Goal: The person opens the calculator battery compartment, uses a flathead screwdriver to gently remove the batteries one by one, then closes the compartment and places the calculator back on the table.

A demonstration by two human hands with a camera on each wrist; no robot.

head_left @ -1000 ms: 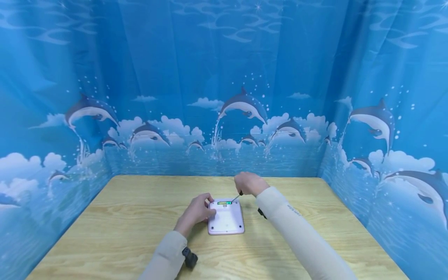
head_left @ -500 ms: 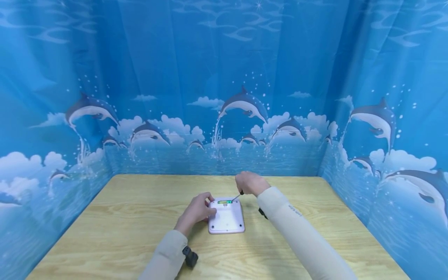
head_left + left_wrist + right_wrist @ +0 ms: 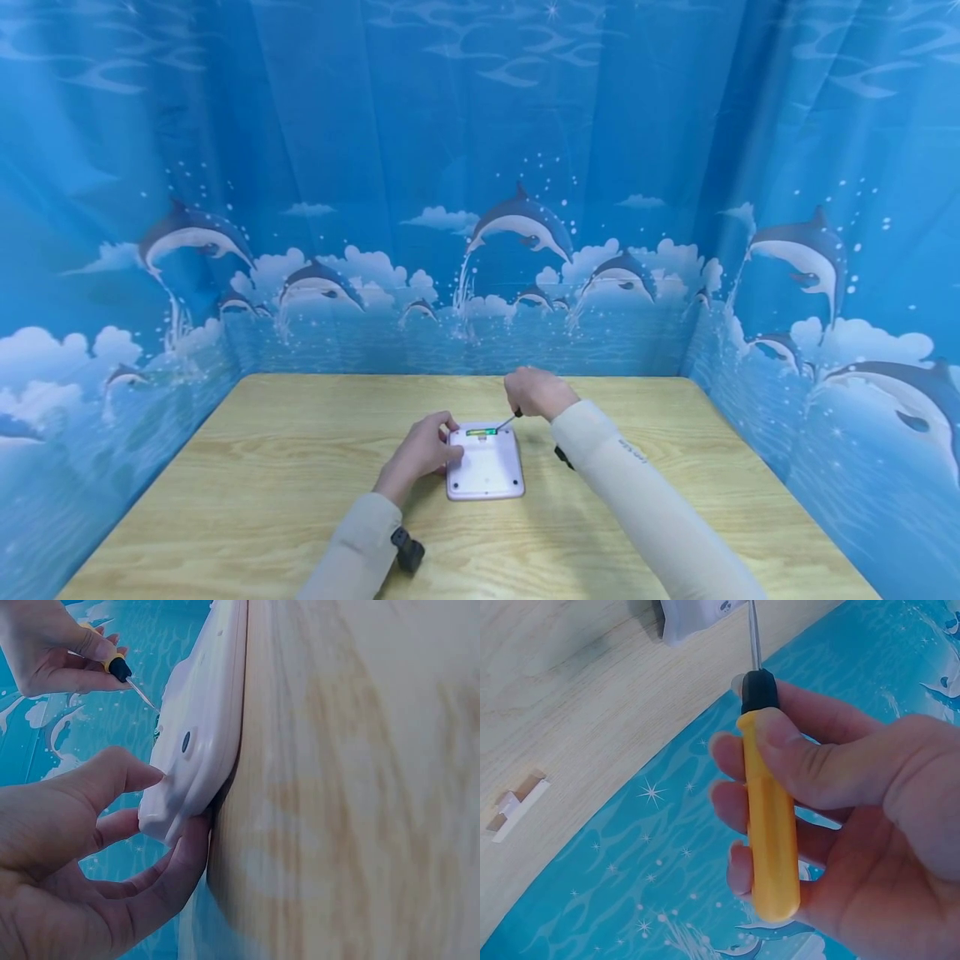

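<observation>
A flat pale-pink device [image 3: 486,468] lies on the table with dark round feet facing up. In a slot near its far edge sits a green and yellow battery [image 3: 481,432]. My left hand [image 3: 422,450] grips the device's left side, thumb on top and fingers at the lower edge, as the left wrist view shows. My right hand [image 3: 536,392] holds a screwdriver [image 3: 769,817] with a yellow handle and black collar. Its metal shaft slants down to the right end of the battery slot; whether the tip touches the battery cannot be made out.
A small white plastic piece [image 3: 521,806] lies on the wooden table [image 3: 315,467] in the right wrist view. Blue dolphin-print curtains [image 3: 420,167] stand behind the table and along both sides.
</observation>
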